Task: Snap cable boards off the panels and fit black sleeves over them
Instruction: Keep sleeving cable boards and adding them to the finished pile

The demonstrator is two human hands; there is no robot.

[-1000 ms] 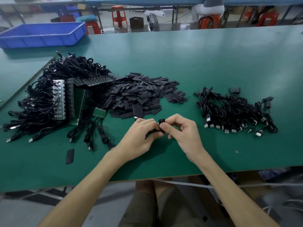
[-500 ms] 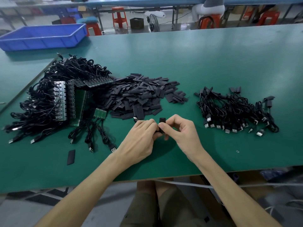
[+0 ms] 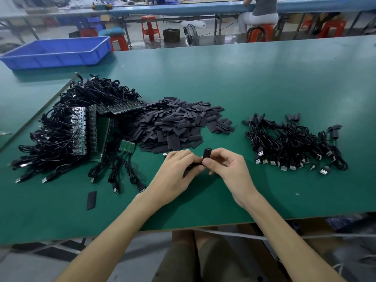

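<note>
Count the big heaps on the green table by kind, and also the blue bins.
Heap of cables on panels: 1
Heap of black sleeves: 1
Heap of loose cables: 1
Blue bin: 1
Total: 4

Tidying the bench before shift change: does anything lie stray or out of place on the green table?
One black sleeve lies alone at the front left, well apart from the sleeve pile. A tiny pale ring sits loose at the front right.
</note>
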